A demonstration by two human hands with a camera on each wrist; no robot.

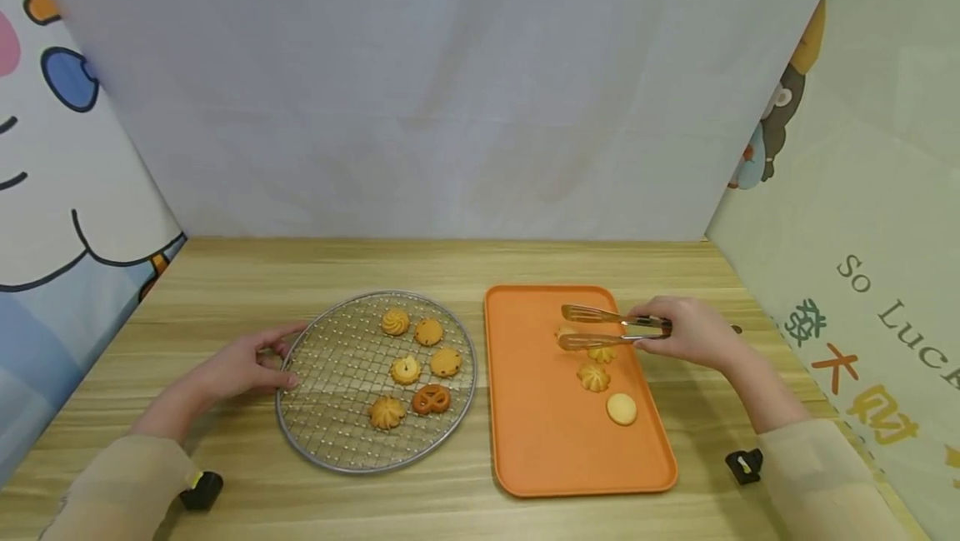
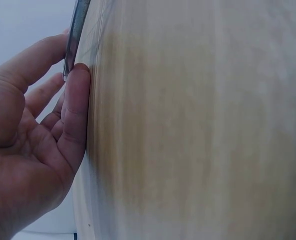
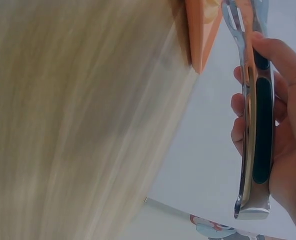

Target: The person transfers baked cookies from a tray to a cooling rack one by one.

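Observation:
At the left, my left hand (image 1: 243,366) pinches the rim of a round wire cooling rack (image 1: 322,433) between thumb and fingers; the left wrist view shows the rack's metal rim (image 2: 77,37) between them. Several cookies lie on the rack's right half, among them a pretzel cookie (image 1: 431,398), a swirl cookie (image 1: 395,322) and a flower-shaped cookie (image 1: 387,413). My right hand (image 1: 686,331) grips metal food tongs (image 1: 592,342) with dark handle grips (image 3: 262,130). Their tips stand apart above cookies on an orange tray (image 1: 528,441), partly covering a ridged cookie (image 1: 602,354).
Lower on the tray lie another ridged cookie (image 1: 594,377) and a plain round cookie (image 1: 621,409). The rack and tray sit side by side on a wood-grain table (image 1: 420,266). A pale cloth wall (image 1: 450,107) rises behind, with printed cloths at both sides.

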